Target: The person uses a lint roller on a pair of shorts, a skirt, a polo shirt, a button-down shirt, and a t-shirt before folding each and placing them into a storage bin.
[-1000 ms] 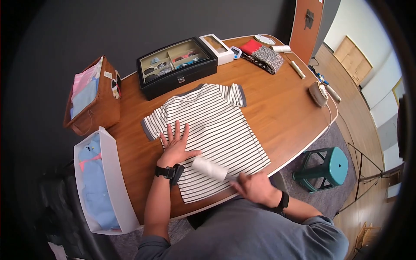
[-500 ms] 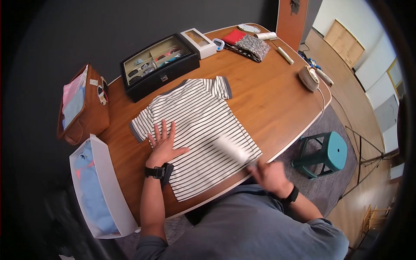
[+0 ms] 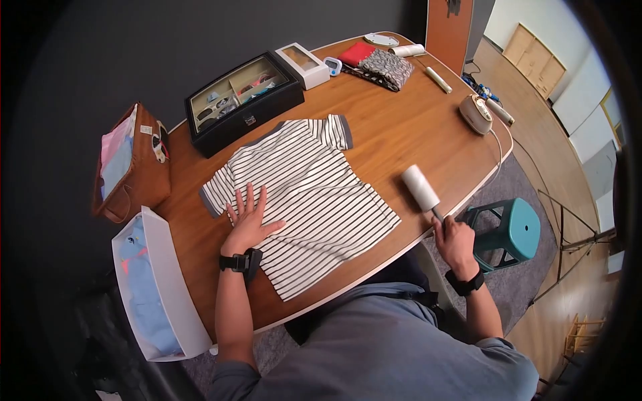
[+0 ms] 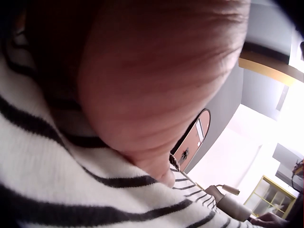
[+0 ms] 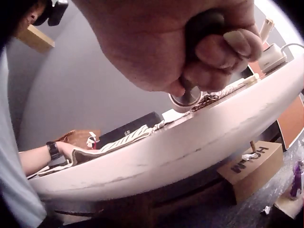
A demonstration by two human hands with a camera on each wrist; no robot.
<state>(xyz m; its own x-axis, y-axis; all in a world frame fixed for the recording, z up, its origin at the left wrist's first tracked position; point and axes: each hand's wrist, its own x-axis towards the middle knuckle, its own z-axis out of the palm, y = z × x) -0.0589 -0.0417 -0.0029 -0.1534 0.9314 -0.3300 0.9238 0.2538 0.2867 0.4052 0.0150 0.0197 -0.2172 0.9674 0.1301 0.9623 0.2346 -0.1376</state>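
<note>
A white T-shirt [image 3: 314, 194] with dark stripes and grey cuffs lies spread on the wooden table [image 3: 401, 127], its hem toward the person. Fingers spread, the left hand [image 3: 248, 224] rests on the shirt's left side; in the left wrist view its thumb side [image 4: 152, 95] presses on the striped cloth. The right hand [image 3: 455, 244] grips the dark handle of a lint roller [image 3: 420, 188] with a white roll. That roll is at the table's right front edge, off to the right of the shirt. In the right wrist view, curled fingers [image 5: 218, 57] wrap the handle.
Behind the shirt stand a black display case [image 3: 244, 100] and a white box [image 3: 302, 65]. Folded cloths [image 3: 384, 67] and a corded iron [image 3: 476, 115] lie farther right. A brown basket [image 3: 144, 167] and white bin [image 3: 177, 287] flank the left; a green stool [image 3: 523, 228] stands right.
The right hand has carried the lint roller across the shirt to the right and off its edge. The shirt's right side shows more wrinkles. The left hand stays on the shirt.
</note>
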